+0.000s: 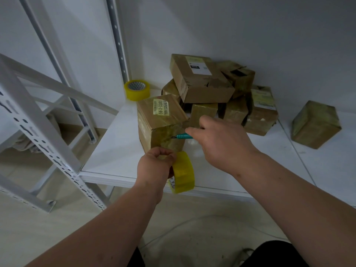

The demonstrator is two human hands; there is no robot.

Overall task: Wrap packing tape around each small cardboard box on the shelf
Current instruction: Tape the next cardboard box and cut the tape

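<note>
The small cardboard box (160, 120) being taped stands at the front left of the white shelf (115, 147), a yellowish label with printed digits on its top face and glossy tape across its near side. A strip of tape runs from that side down to the yellow tape roll (183, 172), which hangs at the shelf's front edge in the left hand (156, 162); the fingers curl around the roll and the strip. The right hand (217, 139) grasps a teal-handled cutter (182, 136), its tip against the tape on the box's near face. Behind the box lies a heap of other boxes (215, 89), several already wrapped. One wrapped box (316, 124) sits apart to the right. A second tape roll (137, 90) lies in the shelf's back left corner, beside the perforated upright (117, 39)
</note>
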